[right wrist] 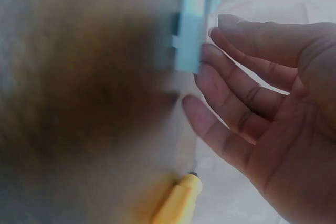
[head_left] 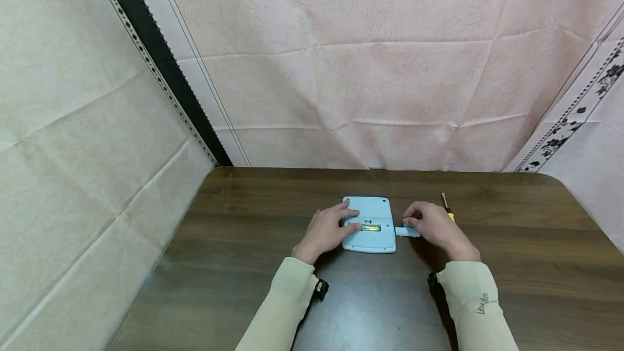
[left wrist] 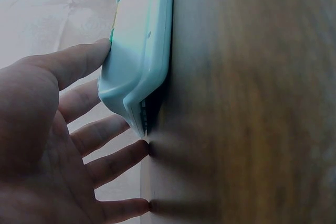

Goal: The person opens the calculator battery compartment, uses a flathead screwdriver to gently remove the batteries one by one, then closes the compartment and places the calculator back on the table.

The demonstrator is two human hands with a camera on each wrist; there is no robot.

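A flat light-blue device (head_left: 368,210) with rounded corners, its kind unclear, lies back side up on the table. In its uncovered slot sits a green-yellow battery (head_left: 371,228). My left hand (head_left: 327,229) rests at its left side, thumb near the battery and fingers spread over the edge; the left wrist view shows them fairly straight. Right of the device lies a light-blue strip (head_left: 407,232), seemingly the battery cover. Over its outer end is my right hand (head_left: 434,223), fingers loosely bent; in the right wrist view the thumb stands off the strip (right wrist: 190,40), with fingertips at its end.
A screwdriver with a yellow handle (head_left: 450,215) lies just beyond the right hand, partly hidden by it. The brown wooden table (head_left: 234,264) runs back to a pale patterned cloth (head_left: 380,80), with more cloth hanging along the left.
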